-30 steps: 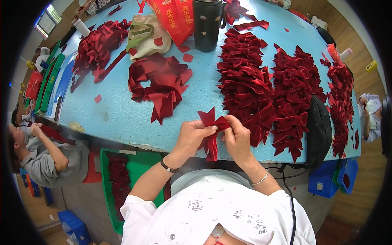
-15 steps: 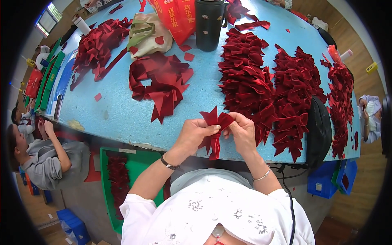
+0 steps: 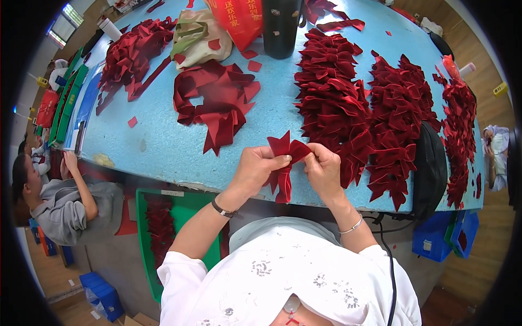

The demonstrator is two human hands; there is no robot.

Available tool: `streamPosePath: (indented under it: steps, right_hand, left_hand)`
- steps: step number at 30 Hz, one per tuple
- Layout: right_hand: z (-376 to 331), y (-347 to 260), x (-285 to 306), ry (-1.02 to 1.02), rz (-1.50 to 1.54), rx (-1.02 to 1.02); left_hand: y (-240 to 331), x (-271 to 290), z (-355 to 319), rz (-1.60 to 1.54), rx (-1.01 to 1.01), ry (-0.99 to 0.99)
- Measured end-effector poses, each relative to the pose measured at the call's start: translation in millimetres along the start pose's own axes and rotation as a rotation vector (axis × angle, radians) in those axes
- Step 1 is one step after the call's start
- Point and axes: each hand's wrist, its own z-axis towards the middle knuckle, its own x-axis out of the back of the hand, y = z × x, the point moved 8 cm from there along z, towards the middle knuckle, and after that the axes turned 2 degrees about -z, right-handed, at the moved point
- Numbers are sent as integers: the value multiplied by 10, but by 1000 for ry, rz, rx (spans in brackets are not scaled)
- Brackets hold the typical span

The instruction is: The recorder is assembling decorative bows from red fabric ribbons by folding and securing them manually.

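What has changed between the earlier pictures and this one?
The view shifted, so the blue table sits higher in the picture. The right hand moved slightly right, away from the left hand; at far left, a co-worker's hand moved rightward. Both hands still hold the red velvet ribbon, with no visible release; the piled velvet bows stayed put.
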Motion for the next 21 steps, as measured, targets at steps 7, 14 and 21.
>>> streamPosePath:
  steps: [7,14,21]
  right_hand:
    - [-12,39,-122,-78,488,-52]
    - [-102,-95,12,210,-37,120]
    - [-81,-109,-18,100,-51,161]
  left_hand:
    - [-19,-33,-4,33,14,-31]
    - [-31,10,-10,-21,62,8]
    - [-53,63,-28,-75,86,25]
